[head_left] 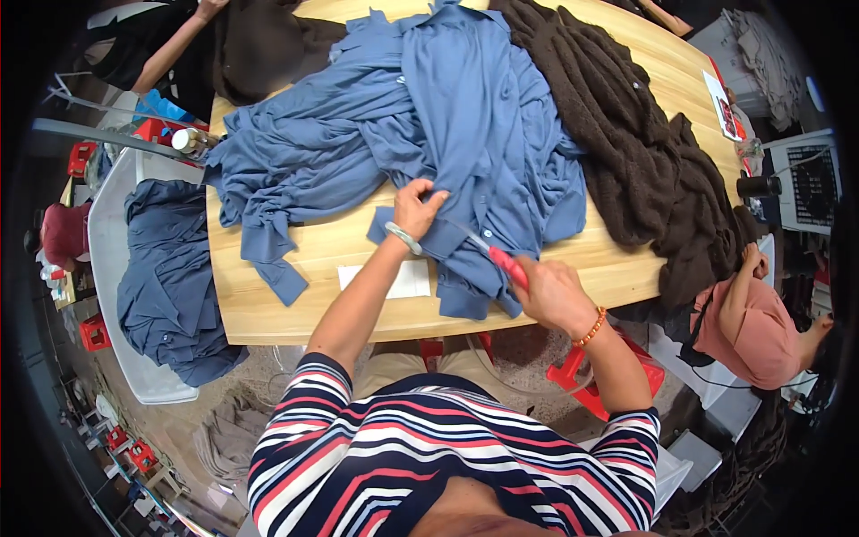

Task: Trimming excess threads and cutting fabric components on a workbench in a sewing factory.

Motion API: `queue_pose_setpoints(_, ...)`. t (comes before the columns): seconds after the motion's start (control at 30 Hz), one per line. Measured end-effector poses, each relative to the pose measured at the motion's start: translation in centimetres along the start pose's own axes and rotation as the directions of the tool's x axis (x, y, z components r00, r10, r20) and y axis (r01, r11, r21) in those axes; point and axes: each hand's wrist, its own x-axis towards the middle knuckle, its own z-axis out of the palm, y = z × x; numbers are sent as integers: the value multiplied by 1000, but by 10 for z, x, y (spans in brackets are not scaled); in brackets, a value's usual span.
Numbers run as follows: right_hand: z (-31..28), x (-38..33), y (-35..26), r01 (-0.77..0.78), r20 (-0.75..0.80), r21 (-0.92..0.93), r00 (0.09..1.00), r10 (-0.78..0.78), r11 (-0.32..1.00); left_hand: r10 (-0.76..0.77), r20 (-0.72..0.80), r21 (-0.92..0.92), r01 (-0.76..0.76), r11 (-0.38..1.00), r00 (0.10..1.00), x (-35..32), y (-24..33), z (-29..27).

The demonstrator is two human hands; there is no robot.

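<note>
A pile of blue buttoned garments (465, 107) spreads over the wooden table (246, 313) before me. My left hand (416, 206) is closed, thumb and fingers pinching a fold of the blue cloth near the pile's front. Just to the right, my right hand (553, 294) is wrapped round the handle of red-handled scissors (507, 265). Their slim metal blades point up and left toward the pinched cloth, over the garment. Whether the blades touch the fabric I cannot tell. Part of the handle is hidden in my palm. A white paper (394, 279) lies beneath my left forearm.
Dark brown fleecy garments (617, 152) cover the table's right side. At the left edge stands a white bin (112, 295) holding darker blue garments (170, 277). A co-worker in pink (752, 336) sits at the right. Red stools (617, 376) stand below the table.
</note>
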Motion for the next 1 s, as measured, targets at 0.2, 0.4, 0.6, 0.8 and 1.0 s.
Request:
queue_pose_setpoints(0.2, 5, 0, -3, 11, -4, -11, 1000, -11, 1000, -93, 6, -259, 91, 962, 996, -4, -11, 1)
queue_pose_setpoints(0.4, 11, 1, -14, 59, 34, 36, 998, -60, 998, -319, 66, -490, 309, 815, 946, -2, -10, -18)
queue_pose_setpoints(0.6, 7, -6, -26, -31, -7, 62, 999, 32, 998, -270, 66, -269, 278, 922, 960, -14, -22, -19)
queue_pose_setpoints(0.8, 23, -24, -6, -57, -43, 99, 997, 62, 993, -118, 244, 231, 60, 971, 963, -34, -7, -40)
queue_pose_setpoints(1.0, 27, -25, 23, -141, -242, 208, 951, 191, 968, 346, 474, 616, -586, 527, 810, 29, 67, -123)
